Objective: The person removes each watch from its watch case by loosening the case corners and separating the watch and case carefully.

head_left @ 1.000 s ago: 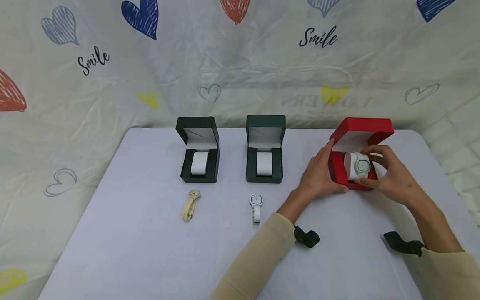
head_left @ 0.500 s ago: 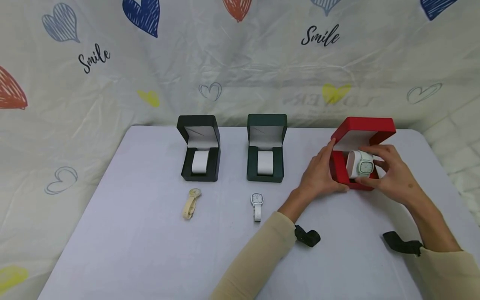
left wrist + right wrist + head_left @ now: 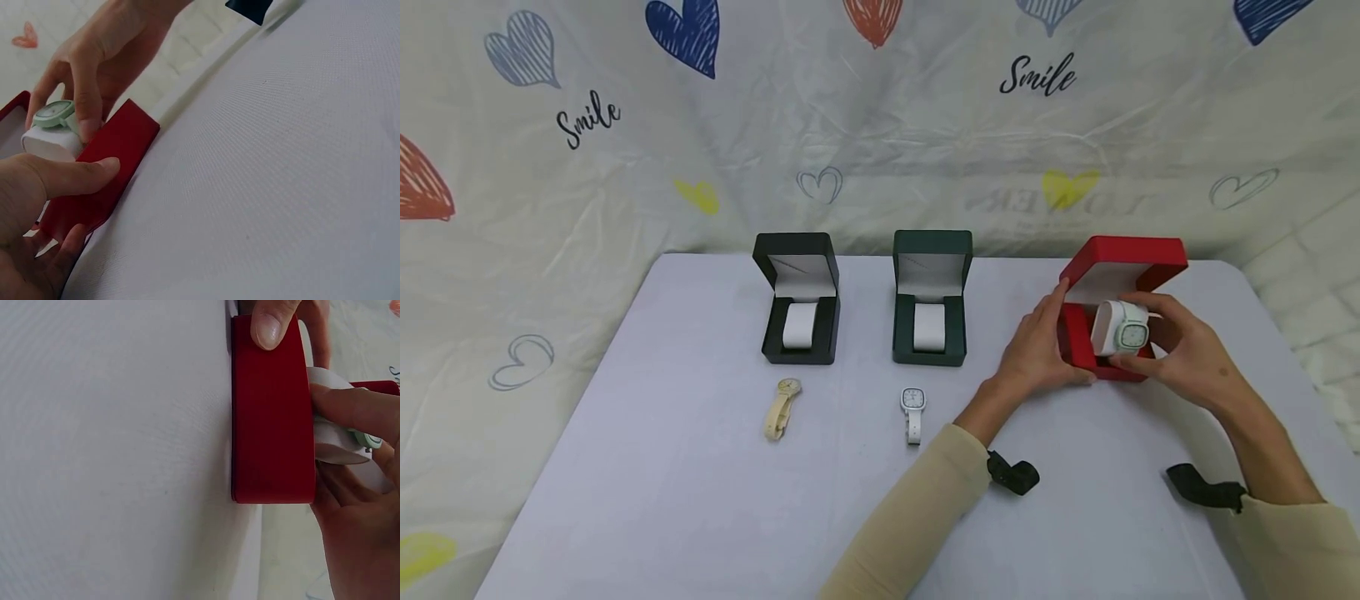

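An open red watch box (image 3: 1077, 343) stands at the right of the white table. My left hand (image 3: 1043, 343) grips its left side, thumb on the front wall (image 3: 112, 164). A white cushion (image 3: 1105, 327) wearing a pale green watch (image 3: 1131, 333) sits tilted at the box's mouth. My right hand (image 3: 1159, 335) pinches that cushion from above and below. In the right wrist view the red box (image 3: 272, 425) stands on edge, with the cushion (image 3: 331, 449) behind it in my fingers. The left wrist view has the watch (image 3: 55, 115) just above the box rim.
An open black box (image 3: 797, 337) and an open green box (image 3: 930, 340) stand left of the red one, each holding a bare white cushion. A beige watch (image 3: 781, 407) and a white watch (image 3: 913, 410) lie in front of them. A heart-printed cloth hangs behind the table (image 3: 700, 500).
The cushion with the green watch has risen slightly and tilted in my right hand. My left hand has stayed on the red box.
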The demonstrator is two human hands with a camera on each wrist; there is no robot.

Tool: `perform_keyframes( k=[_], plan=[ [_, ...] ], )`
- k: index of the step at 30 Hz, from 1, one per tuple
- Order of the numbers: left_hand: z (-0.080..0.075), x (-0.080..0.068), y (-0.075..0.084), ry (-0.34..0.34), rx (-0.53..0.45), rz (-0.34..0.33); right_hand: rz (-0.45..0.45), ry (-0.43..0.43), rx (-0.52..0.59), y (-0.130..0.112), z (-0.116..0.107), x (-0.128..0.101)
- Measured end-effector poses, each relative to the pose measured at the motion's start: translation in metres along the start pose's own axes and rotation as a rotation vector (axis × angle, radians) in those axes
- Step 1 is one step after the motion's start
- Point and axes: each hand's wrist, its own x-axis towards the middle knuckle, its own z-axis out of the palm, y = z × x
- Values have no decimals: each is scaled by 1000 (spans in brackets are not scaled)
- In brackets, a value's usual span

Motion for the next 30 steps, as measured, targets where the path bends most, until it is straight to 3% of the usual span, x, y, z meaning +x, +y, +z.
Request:
perform_keyframes(
  k=[11,18,25,30],
  plan=[
    [-1,-3,0,0,5,14,47,32,120,-3,-4,0],
    [2,-5,0,-6,-15,27,81,37,136,-1,-3,-2],
    [-7,-8,2,-41,-127,13,60,50,164,-3,-2,-2],
    [-22,-14,13,-42,-275,-19,63,54,158,-2,0,-5]
  ],
)
